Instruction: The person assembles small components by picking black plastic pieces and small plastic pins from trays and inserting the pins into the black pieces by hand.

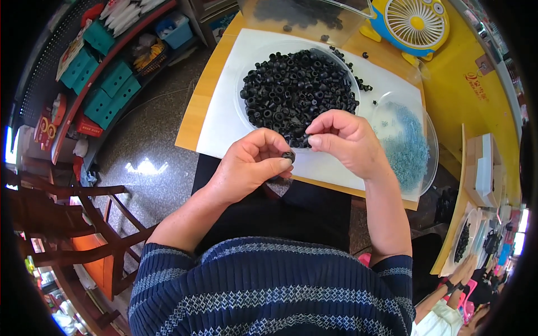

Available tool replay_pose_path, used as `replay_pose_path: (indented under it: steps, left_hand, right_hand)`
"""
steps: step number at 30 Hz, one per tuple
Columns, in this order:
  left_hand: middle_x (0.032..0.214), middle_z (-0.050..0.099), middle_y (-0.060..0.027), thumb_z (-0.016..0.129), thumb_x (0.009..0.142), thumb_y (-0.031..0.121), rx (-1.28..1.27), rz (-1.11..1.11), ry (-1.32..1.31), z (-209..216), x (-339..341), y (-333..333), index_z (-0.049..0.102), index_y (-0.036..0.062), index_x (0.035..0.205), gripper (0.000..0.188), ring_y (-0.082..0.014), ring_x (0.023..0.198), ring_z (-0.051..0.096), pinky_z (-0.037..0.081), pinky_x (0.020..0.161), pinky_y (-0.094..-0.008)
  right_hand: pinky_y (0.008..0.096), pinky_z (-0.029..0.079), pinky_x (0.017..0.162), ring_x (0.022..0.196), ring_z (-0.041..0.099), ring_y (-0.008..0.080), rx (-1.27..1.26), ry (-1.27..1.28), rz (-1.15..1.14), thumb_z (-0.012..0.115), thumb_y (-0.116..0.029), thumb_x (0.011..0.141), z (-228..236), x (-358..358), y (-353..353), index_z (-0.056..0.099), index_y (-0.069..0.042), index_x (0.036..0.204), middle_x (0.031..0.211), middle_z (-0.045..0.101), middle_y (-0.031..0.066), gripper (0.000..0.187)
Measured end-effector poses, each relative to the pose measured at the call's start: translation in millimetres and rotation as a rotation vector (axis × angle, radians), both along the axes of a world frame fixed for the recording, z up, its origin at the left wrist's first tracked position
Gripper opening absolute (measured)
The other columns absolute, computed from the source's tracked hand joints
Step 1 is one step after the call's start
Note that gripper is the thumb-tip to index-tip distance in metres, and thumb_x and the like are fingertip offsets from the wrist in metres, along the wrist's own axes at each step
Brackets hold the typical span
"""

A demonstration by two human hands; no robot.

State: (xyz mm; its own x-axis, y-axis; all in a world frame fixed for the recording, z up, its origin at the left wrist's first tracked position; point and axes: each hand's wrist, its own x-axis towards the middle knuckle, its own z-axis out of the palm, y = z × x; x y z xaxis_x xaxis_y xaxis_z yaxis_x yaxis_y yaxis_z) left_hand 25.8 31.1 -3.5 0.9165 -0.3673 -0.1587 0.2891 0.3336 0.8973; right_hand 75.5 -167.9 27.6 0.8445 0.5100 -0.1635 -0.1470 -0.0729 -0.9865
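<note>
My left hand [251, 162] pinches a small black ring-shaped part [289, 156] between thumb and forefinger, just in front of the table's near edge. A little to its right, my right hand [347, 141] has thumb and forefinger pressed together; whatever is between them is too small to make out. Behind both hands, a round clear plastic tray [241, 99] is heaped with small black ring-shaped parts [302, 89]. To the right of that tray stands a round clear container [386, 99] with many tiny clear-blue pieces [408, 148].
A white sheet [216, 126] covers most of the wooden table [189, 120]. At the back are a clear bin [314, 22] and a yellow-and-blue fan [414, 25]. Shelves with teal boxes [112, 95] and a wooden chair [78, 224] stand left. Another person's hands [462, 274] show at lower right.
</note>
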Motion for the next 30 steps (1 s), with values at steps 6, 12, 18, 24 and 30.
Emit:
replay_pose_path:
  steps: [6, 12, 18, 24, 30]
  left_hand:
    - [0.09, 0.055, -0.0058, 0.056, 0.078, -0.003, 0.098, 0.024, -0.089, 5.1, -5.2, -15.0, 0.043, 0.0025, 0.107, 0.032, -0.0094, 0.081, 0.055, 0.048, 0.072, -0.0234]
    - [0.086, 0.057, -0.0064, 0.056, 0.077, -0.002, 0.182, -0.036, -0.087, 8.1, -9.5, -22.8, 0.041, 0.0018, 0.109, 0.035, -0.0077, 0.072, 0.054, 0.045, 0.058, -0.0204]
    - [0.084, 0.058, -0.0066, 0.056, 0.077, -0.001, 0.279, -0.055, -0.119, 2.5, -11.4, -31.6, 0.042, 0.0022, 0.108, 0.035, -0.006, 0.062, 0.052, 0.041, 0.047, -0.0195]
    - [0.087, 0.059, -0.0073, 0.057, 0.076, 0.0, 0.272, -0.12, -0.077, 4.8, -9.9, -35.8, 0.043, 0.0023, 0.109, 0.036, -0.0057, 0.064, 0.052, 0.041, 0.047, -0.0191]
    - [0.088, 0.06, -0.0076, 0.058, 0.077, 0.001, 0.246, -0.124, -0.056, 5.8, -11.0, -39.3, 0.042, 0.0027, 0.109, 0.036, -0.0057, 0.064, 0.053, 0.042, 0.047, -0.0187]
  right_hand:
    - [0.0202, 0.045, 0.069, 0.076, 0.054, 0.007, 0.097, 0.016, 0.006, 0.06, 0.001, 0.077, -9.5, -20.3, -1.8, 0.058, 0.0, 0.089, 0.082, 0.058, 0.0017, 0.012]
    - [0.0192, 0.045, 0.067, 0.074, 0.053, 0.0055, 0.05, -0.012, 0.009, 0.061, 0.0, 0.076, -15.4, -29.6, -8.7, 0.058, -0.001, 0.088, 0.08, 0.058, 0.0006, 0.012]
    - [0.0183, 0.044, 0.062, 0.069, 0.052, 0.0046, -0.12, -0.068, 0.022, 0.062, 0.001, 0.075, -11.8, -32.4, -19.5, 0.059, 0.0, 0.085, 0.077, 0.058, 0.0001, 0.011]
    - [0.0184, 0.044, 0.062, 0.07, 0.052, 0.0048, -0.127, -0.015, 0.053, 0.061, 0.002, 0.074, -11.4, -33.5, -31.2, 0.059, 0.0, 0.084, 0.077, 0.058, 0.0002, 0.011]
    - [0.0196, 0.044, 0.066, 0.073, 0.054, 0.0064, -0.038, -0.029, 0.028, 0.06, 0.004, 0.073, -17.6, -40.1, -36.4, 0.061, 0.0, 0.085, 0.08, 0.059, 0.0016, 0.012]
